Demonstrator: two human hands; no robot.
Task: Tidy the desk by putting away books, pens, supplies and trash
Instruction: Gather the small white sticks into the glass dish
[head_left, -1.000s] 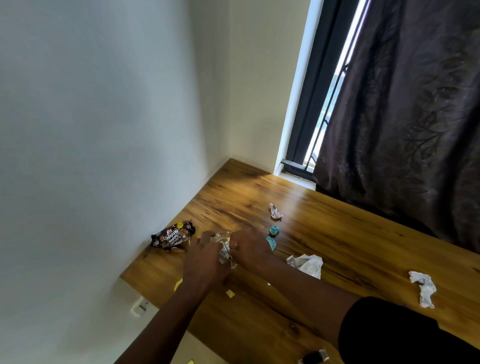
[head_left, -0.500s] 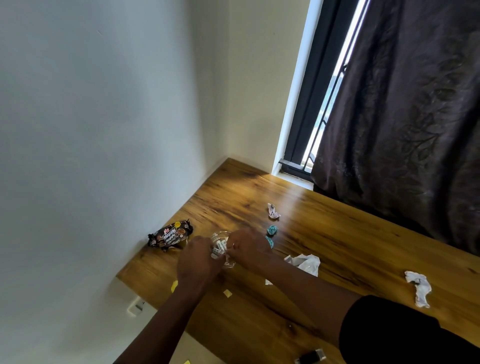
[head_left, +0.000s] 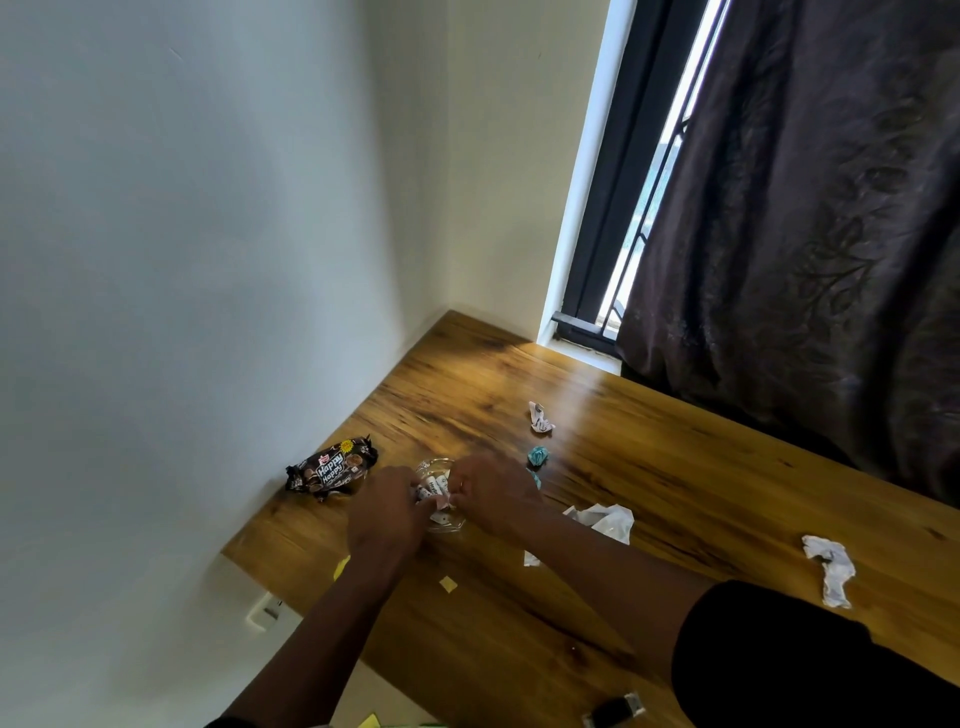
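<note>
Crinkly clear plastic wrapper (head_left: 439, 491) with small white labelled bits inside sits right between both grips: left hand (head_left: 387, 512) and right hand (head_left: 493, 496) each pinch an edge, just over the table (head_left: 649, 467). Looks light, soft and slippery, so I'd bunch it at the middle. Left of the grip lies a dark biscuit packet (head_left: 332, 470); to the right, crumpled white paper (head_left: 605, 519).

Warm brown wood grain with dark streaks on the tabletop (head_left: 649, 467). Black snack packet (head_left: 332, 468) with white lettering and a yellow burst. Teal wrapper (head_left: 538, 455). White crumpled paper (head_left: 830, 569). Small yellow scrap (head_left: 448, 583). Dark brown curtain (head_left: 810, 218), leaf-patterned.
</note>
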